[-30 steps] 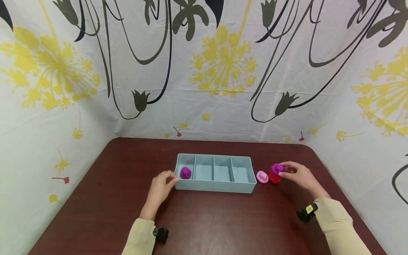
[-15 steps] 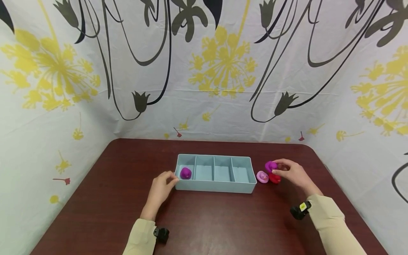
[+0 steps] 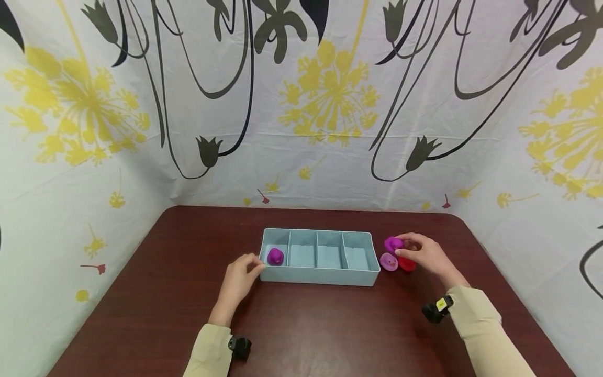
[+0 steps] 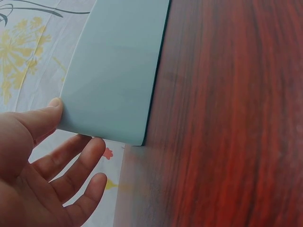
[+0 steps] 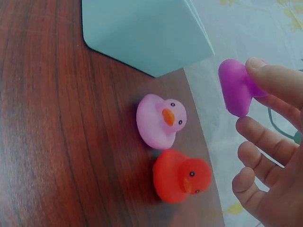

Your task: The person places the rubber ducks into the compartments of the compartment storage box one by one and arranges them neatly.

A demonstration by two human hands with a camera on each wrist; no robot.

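Observation:
Between thumb and fingers, my right hand (image 3: 424, 256) pinches a purple rubber duck (image 5: 235, 87), lifted above the table to the right of the tray. Just below it, a pink rubber duck (image 5: 158, 120) and a red rubber duck (image 5: 177, 177) sit side by side on the table; in the head view my hand partly covers the red one. My left hand (image 3: 239, 277) holds the near left corner of a pale blue tray (image 4: 111, 71), thumb at the rim and fingers against the end wall. Another purple duck (image 3: 275, 256) lies in the tray's leftmost compartment.
The tray has a single row of several compartments and stands mid-table. A dark red-brown wooden table (image 3: 311, 324) lies under everything. White cloth with yellow and grey flower prints (image 3: 330, 94) hangs behind and at both sides.
My right hand has carried the purple duck left, from over the red duck to above and behind the pink one. The left hand stays at the tray's corner.

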